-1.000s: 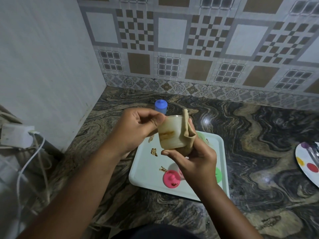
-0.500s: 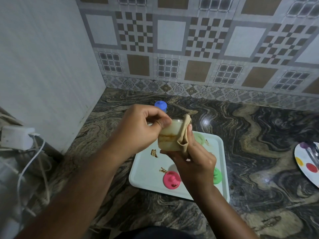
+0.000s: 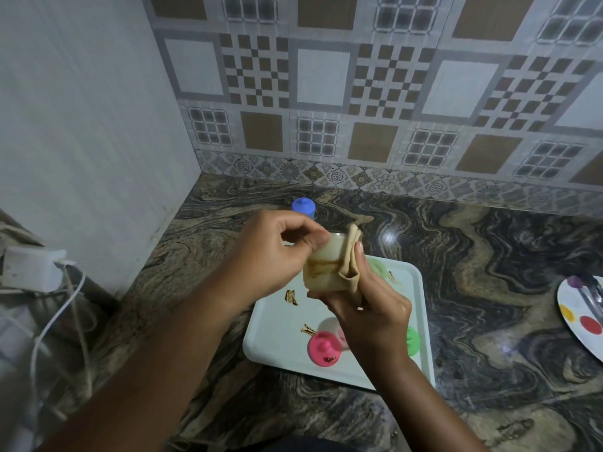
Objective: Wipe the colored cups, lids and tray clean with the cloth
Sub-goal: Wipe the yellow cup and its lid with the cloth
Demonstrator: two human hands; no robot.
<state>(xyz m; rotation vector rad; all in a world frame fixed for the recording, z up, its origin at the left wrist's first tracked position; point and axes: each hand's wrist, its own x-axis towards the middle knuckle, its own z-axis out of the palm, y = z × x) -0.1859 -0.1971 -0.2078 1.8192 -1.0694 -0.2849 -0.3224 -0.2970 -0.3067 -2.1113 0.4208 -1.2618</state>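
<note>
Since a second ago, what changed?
The left hand turned the cup against the cloth that the right hand presses over its rim; its brown smear now shows as a band. Grips, tray, pink lid and blue-lidded cup unchanged.

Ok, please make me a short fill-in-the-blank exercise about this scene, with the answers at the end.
1. The right hand presses a ____ against the cup held by the left hand.
2. The tray bears ____ smears.
3. The second cup, on the counter behind, has a ____ lid.
Answers: cloth; brown; blue.
</note>
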